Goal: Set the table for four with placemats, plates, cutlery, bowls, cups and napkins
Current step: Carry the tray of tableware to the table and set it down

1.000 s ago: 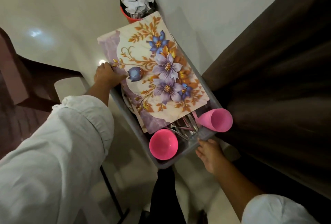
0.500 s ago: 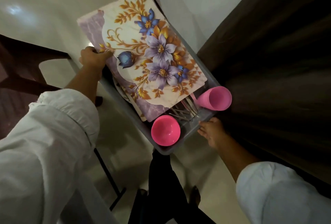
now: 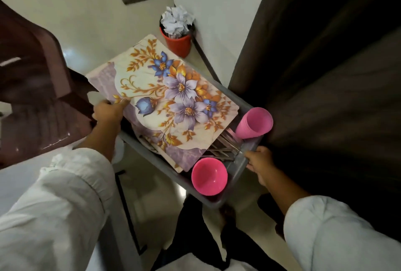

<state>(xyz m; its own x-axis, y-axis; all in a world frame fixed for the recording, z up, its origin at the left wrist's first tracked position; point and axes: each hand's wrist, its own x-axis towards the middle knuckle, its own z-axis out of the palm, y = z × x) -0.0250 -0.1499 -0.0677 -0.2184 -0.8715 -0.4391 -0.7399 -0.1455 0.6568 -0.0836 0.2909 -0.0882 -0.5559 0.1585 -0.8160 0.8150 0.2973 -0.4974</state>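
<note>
tray (image 3: 236, 171) swung clear of red bin (image 3: 179, 43); l hand (image 3: 108, 112) grips its side w/ placemat (image 3: 184, 105), r hand (image 3: 258, 160) grips rim.

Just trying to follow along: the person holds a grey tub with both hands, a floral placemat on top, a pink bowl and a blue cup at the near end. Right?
Not quite. The head view shows the cup is pink, like the bowl. Otherwise yes: the left hand and right hand hold the grey tub, with the floral placemat on top.
</note>
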